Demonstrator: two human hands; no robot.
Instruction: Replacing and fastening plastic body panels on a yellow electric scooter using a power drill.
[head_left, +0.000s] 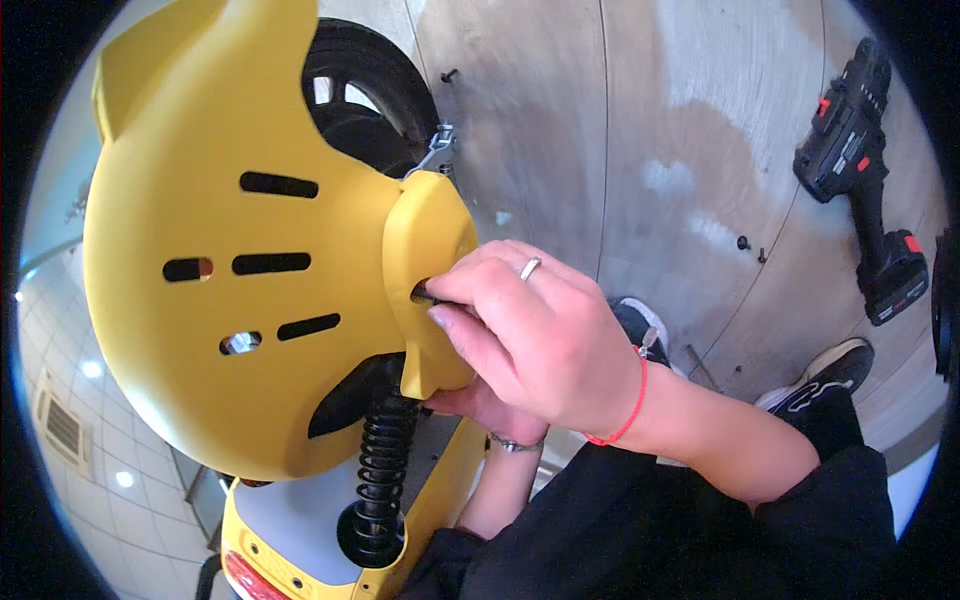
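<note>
A large yellow plastic shell [210,310] with several dark slots fills the left side. Against its right edge sits a smaller yellow cover [430,225] with a dark hole in it. My right hand [535,330], with a ring and a red bracelet, pinches thumb and forefinger together on a small black piece [430,294] at that hole; the fingers hide most of it. Below it, my left hand [478,404] reaches under the cover's lower end, its fingertips hidden there. Just beside that hand stands a black coil spring [383,450].
A black wheel [375,90] and a metal lever [436,152] show behind the shell. A yellow and grey body with a red light [255,578] lies lower left. On the floor are a black cordless drill [862,185], small black screws [743,243] and my shoe [825,375].
</note>
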